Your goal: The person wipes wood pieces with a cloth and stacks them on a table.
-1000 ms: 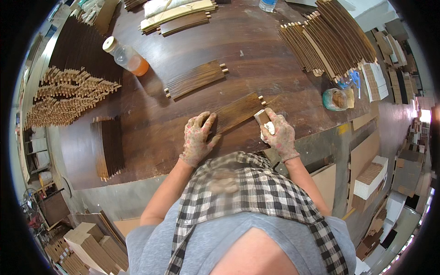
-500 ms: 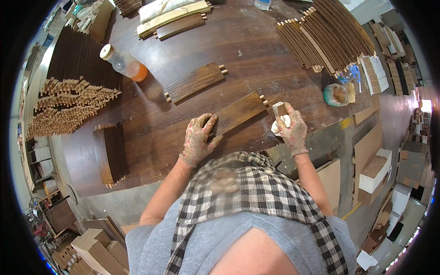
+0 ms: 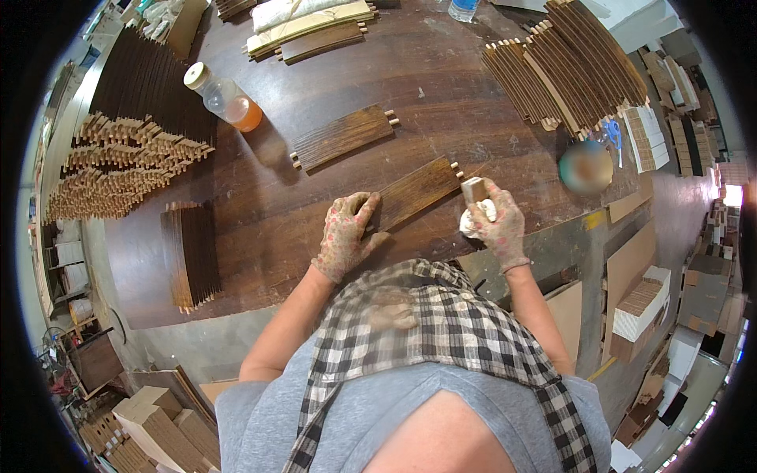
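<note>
A dark-stained wooden board [image 3: 418, 191] with pale dowels at its end lies slanted on the table near its front edge. My left hand [image 3: 345, 234], in a speckled glove, grips its left end, thumb on the near side and fingers on the far side. Just off the board's right end is my gloved right hand [image 3: 502, 225]. Its fingers close round a small wooden block [image 3: 473, 190], with a wadded white cloth [image 3: 471, 224] under the palm. The block's underside is hidden. Farther off lies a second doweled board [image 3: 347, 139], untouched.
Stacks of doweled boards stand at the far left [image 3: 154, 87], near left [image 3: 189, 256] and far right [image 3: 572, 67]. A bottle of orange liquid [image 3: 229, 102] stands beyond my left hand. A round tub [image 3: 585, 168] and blue scissors [image 3: 613, 134] lie at right.
My right hand with the block and cloth has shifted slightly left, nearer the board's end. My left hand stays on the board. The whole view has shifted a little.
</note>
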The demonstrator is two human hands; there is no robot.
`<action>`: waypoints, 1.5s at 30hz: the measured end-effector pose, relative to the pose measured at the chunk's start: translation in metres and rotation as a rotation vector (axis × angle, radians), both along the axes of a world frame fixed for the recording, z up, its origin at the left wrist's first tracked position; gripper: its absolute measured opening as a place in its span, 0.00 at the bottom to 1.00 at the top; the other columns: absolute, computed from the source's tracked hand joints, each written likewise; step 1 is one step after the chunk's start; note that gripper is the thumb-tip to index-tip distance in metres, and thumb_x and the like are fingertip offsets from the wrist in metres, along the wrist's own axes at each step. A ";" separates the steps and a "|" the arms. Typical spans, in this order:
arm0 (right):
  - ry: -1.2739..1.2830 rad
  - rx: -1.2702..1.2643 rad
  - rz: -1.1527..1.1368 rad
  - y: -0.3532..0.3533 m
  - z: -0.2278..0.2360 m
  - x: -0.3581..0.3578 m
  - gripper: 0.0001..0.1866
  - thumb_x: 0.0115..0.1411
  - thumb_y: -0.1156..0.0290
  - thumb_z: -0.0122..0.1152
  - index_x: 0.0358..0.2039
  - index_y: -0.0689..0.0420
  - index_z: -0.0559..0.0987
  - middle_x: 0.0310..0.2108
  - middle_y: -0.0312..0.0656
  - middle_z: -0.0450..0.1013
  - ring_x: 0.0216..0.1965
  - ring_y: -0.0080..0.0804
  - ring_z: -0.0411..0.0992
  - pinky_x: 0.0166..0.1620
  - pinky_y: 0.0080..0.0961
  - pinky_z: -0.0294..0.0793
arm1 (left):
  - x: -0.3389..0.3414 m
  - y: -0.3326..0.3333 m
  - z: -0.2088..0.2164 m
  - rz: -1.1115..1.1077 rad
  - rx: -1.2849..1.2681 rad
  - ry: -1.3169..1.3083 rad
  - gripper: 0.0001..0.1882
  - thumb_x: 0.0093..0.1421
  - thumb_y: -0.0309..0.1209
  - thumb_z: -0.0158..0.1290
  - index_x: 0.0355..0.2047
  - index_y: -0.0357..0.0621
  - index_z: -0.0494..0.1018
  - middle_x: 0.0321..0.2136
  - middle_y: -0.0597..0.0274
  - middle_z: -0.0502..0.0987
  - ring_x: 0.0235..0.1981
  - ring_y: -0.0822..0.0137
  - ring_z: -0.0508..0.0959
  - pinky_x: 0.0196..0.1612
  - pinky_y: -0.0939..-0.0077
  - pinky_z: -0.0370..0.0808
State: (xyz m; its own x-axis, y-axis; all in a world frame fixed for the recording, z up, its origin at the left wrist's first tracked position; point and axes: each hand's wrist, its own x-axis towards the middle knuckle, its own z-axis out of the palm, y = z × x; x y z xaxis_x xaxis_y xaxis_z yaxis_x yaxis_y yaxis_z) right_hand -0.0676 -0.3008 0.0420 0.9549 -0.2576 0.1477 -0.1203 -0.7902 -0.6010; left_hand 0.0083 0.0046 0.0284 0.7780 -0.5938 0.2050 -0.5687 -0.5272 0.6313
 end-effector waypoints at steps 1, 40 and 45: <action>0.003 0.027 0.033 0.013 0.006 0.001 0.29 0.56 0.67 0.71 0.58 0.55 0.75 0.38 0.45 0.75 0.37 0.40 0.78 0.39 0.34 0.78 | 0.000 0.001 -0.002 -0.004 -0.004 -0.010 0.32 0.53 0.30 0.65 0.59 0.39 0.70 0.54 0.48 0.73 0.51 0.46 0.72 0.57 0.55 0.69; 0.002 0.290 0.176 0.048 0.033 0.019 0.28 0.55 0.66 0.73 0.55 0.60 0.76 0.45 0.47 0.78 0.45 0.41 0.78 0.48 0.33 0.77 | -0.004 -0.012 -0.023 0.088 -0.395 0.348 0.35 0.52 0.21 0.66 0.61 0.42 0.67 0.43 0.54 0.79 0.43 0.60 0.81 0.45 0.68 0.80; 0.036 0.165 0.278 0.062 0.045 0.026 0.30 0.53 0.65 0.73 0.56 0.58 0.76 0.44 0.47 0.78 0.42 0.43 0.79 0.45 0.34 0.79 | 0.001 -0.018 -0.020 0.176 -0.433 0.445 0.45 0.52 0.20 0.66 0.69 0.46 0.59 0.38 0.57 0.78 0.38 0.66 0.79 0.43 0.72 0.79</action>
State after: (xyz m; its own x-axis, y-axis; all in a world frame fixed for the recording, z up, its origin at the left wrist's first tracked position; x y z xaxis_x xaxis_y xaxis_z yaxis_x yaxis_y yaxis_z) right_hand -0.0418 -0.2393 0.0867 0.9959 -0.0042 0.0907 0.0629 -0.6884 -0.7226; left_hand 0.0095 -0.0136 0.0086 0.9221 -0.3857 0.0323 -0.1313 -0.2332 0.9635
